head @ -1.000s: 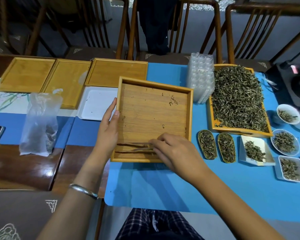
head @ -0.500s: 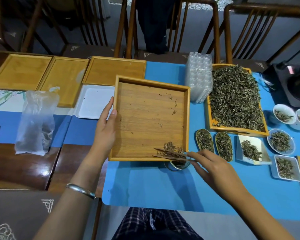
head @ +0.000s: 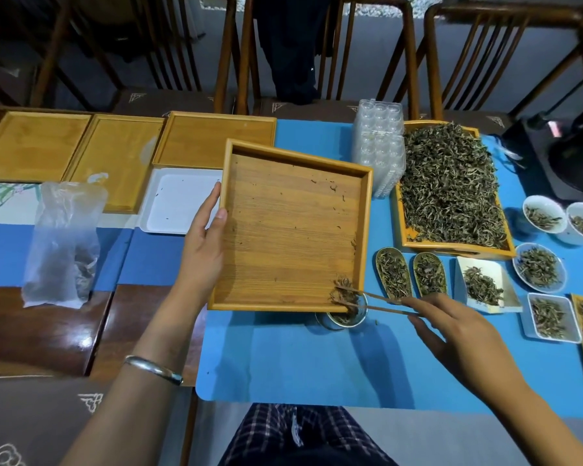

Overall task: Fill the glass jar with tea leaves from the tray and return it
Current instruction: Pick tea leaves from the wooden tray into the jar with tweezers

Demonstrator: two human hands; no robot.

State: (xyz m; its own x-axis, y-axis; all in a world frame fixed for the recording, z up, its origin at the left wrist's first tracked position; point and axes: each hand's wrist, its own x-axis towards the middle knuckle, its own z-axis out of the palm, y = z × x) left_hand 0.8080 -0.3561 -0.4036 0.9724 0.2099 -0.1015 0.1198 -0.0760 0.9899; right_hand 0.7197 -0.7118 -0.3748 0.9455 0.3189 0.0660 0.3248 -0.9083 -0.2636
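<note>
- Left hand (head: 204, 243) grips the left rim of the wooden tray (head: 290, 230), thumb over the edge, with the tray's near right corner over the glass jar (head: 342, 317).
- Right hand (head: 458, 334) pinches wooden tweezers (head: 374, 302); their tips rest in a small clump of tea leaves (head: 345, 292) at that corner.
- The jar stands on the blue mat (head: 283, 358), partly hidden under the tray's edge; some leaves show inside (fill level cannot be told).
- Progress, judged: tray is nearly bare, only the corner clump and a few stray bits left, so filling looks close to finished.
- Left to do: move the last clump into the jar, then return it.
- A larger tray heaped with tea (head: 451, 186) sits to the right, untouched.
</note>
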